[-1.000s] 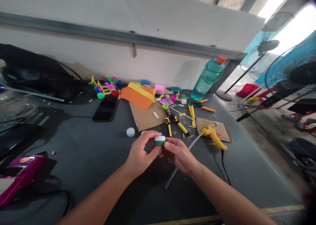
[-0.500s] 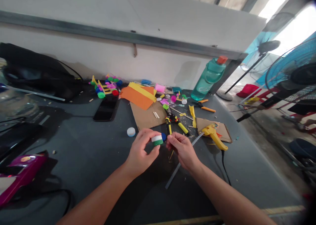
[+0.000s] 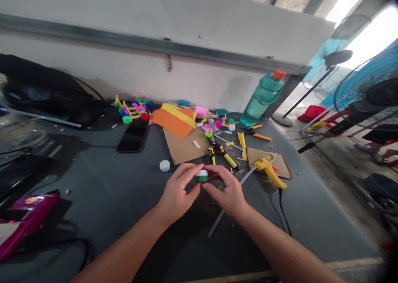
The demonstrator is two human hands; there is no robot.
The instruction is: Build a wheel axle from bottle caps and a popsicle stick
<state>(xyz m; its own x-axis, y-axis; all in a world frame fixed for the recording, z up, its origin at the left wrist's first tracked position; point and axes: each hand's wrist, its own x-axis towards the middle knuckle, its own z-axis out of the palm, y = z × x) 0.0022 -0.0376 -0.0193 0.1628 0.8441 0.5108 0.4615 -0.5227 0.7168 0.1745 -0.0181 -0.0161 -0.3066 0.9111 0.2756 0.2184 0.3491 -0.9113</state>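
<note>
Two bottle caps [image 3: 202, 176], a white one on top of a green one, are held together above the table. My left hand [image 3: 180, 189] is closed on them from the left, thumb below and fingers above. On the other side, my right hand [image 3: 228, 190] has its thumb and fingertips against the same caps. A sliver of blue cap [image 3: 202, 168] shows just behind them, partly covered. To the left of my left hand, a white cap [image 3: 164, 165] lies on the table. Yellow-and-black pliers [image 3: 228, 158] lie beyond my right hand.
A yellow glue gun [image 3: 270, 171] rests on cardboard at right, with a clear glue stick [image 3: 217, 223] nearby. Behind are a cardboard sheet [image 3: 182, 148], orange paper [image 3: 174, 123], a phone [image 3: 133, 136], small colourful assemblies [image 3: 133, 111] and a teal bottle [image 3: 261, 98].
My right hand has come left and opened its pinch to take the caps' right side. The caps have moved slightly right and turned more level, with my left hand still on them.
</note>
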